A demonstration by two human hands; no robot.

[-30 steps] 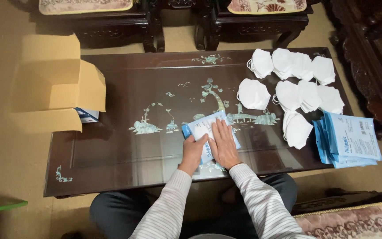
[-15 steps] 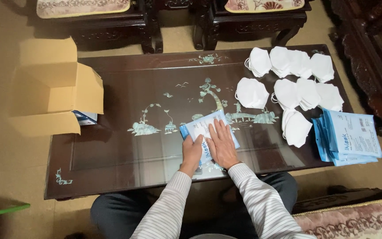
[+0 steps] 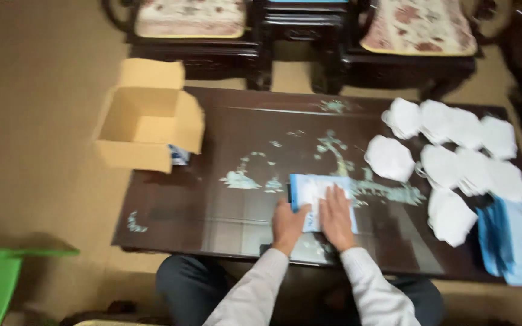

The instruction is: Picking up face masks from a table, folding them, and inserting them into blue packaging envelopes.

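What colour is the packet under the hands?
The packet is white with a blue edge, pressed flat on the dark table. The head view shows it best.

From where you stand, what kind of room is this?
Probably a home sitting room used for packing. There is a low dark table with pearly inlay, carved chairs with floral cushions, and carpet. White masks, blue packets and an open box lie about.

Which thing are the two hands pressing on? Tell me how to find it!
Look at the dark table with pale inlaid pictures. Near its front edge, both hands, left hand and right hand, rest on a flat blue-and-white packet. Unlike the white masks piled to the right, it lies alone, rectangular, under the hands.
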